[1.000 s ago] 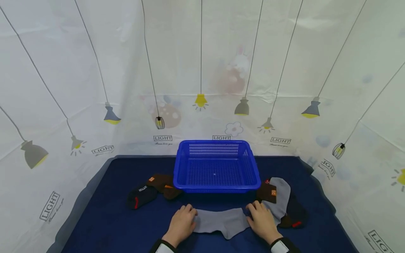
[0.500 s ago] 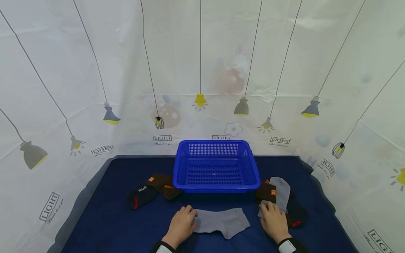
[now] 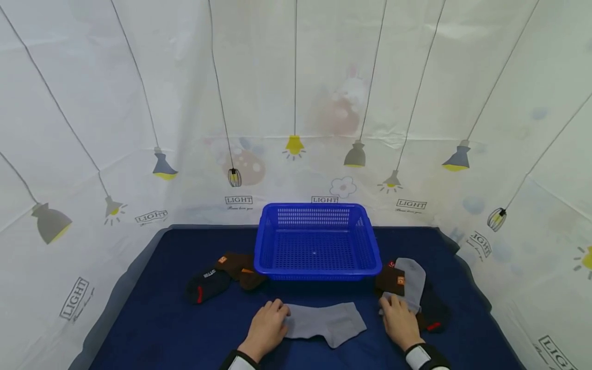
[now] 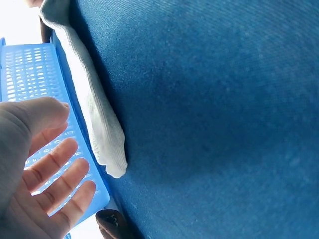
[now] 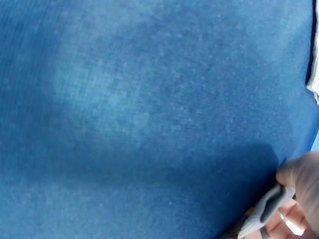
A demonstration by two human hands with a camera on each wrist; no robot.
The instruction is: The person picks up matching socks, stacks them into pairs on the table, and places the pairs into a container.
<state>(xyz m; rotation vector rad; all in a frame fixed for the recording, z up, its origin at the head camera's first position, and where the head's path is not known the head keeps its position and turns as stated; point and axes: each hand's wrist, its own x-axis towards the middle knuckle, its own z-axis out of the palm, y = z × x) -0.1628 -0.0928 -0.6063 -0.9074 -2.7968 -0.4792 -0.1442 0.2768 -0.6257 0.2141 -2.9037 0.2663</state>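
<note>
A grey sock lies flat on the dark blue cloth in front of the blue basket. My left hand rests on its left end; in the left wrist view the fingers are straight and spread, with the sock and the basket beyond them. My right hand is at the near end of a second grey sock on the right-hand pile. In the right wrist view the thumb and fingers pinch a fold of grey fabric.
A brown sock and a black sock lie with the second grey one. Brown socks and a black sock lie left of the basket. A printed white curtain walls in the back and both sides.
My right hand left the flat grey sock's right end and moved right to the second grey sock in the pile. The left hand stayed on the sock's left end.
</note>
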